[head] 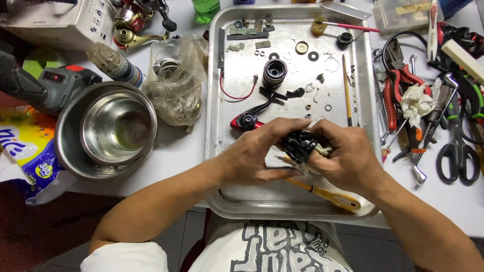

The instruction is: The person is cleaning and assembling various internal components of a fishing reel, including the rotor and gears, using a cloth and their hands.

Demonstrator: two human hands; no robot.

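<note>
Black fishing-reel body, glossy moulded casing with a scrap of white cloth against it, gripped between left hand and right hand, both closed around it, above the near edge of a dented metal tray, yellow-handled brush beneath, nested steel bowls at the surface's left edge

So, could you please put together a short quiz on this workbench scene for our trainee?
1. True or false: both hands, left hand and right hand, hold the black reel part over the metal tray.
2. Which lies on the tray under the hands? A) yellow-handled tool B) scissors C) drill
3. Fill in: left of the tray, a smaller steel bowl sits nested inside a larger ____.

Key: 1 true; 2 A; 3 bowl.
</note>
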